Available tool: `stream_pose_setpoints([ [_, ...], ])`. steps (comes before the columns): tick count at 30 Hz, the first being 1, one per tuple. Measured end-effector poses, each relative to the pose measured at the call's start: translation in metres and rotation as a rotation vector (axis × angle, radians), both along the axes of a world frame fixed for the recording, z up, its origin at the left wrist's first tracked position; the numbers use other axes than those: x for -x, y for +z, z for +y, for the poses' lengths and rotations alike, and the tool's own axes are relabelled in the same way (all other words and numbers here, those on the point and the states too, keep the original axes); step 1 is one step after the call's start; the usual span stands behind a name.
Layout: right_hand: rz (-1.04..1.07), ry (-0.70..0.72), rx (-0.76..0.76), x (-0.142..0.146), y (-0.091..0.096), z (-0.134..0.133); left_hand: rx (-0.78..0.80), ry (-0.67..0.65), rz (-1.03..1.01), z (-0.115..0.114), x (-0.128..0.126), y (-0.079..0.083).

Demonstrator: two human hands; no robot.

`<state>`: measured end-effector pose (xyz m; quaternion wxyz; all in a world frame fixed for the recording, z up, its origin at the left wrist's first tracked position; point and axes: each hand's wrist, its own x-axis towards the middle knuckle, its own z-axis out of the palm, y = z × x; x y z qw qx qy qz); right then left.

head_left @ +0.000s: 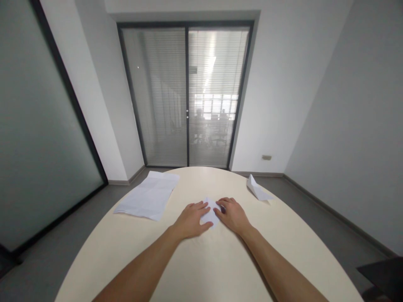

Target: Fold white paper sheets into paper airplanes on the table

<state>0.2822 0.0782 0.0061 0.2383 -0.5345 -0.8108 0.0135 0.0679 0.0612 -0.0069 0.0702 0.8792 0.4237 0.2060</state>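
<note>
A small folded white paper (210, 213) lies on the cream round table (201, 260) in front of me. My left hand (192, 219) rests flat on its left part, fingers stretched out and thumb along its lower edge. My right hand (232, 214) presses on its right side with fingers bent, the fingertips on the paper's top edge. Most of the paper is hidden under both hands.
A stack of flat white sheets (148, 196) lies at the table's far left. A folded paper plane (257, 189) sits at the far right edge. Behind the table are a glass sliding door (187, 96) with blinds and grey floor.
</note>
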Motion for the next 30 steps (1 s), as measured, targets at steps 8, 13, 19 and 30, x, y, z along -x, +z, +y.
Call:
stream_pose_setpoints([
  [8,0.015,0.009,0.0,-0.002,0.0,0.0,0.007,-0.011,0.001,0.001,0.001,-0.001],
  [13,0.02,0.031,0.017,-0.003,-0.001,0.002,0.011,-0.011,-0.004,0.001,0.001,-0.001],
  [19,0.053,0.08,0.03,-0.006,-0.006,0.006,0.039,0.014,0.008,-0.001,0.0,0.003],
  [30,0.13,0.137,0.054,-0.007,-0.012,0.01,0.011,0.02,0.012,-0.004,0.0,0.004],
])
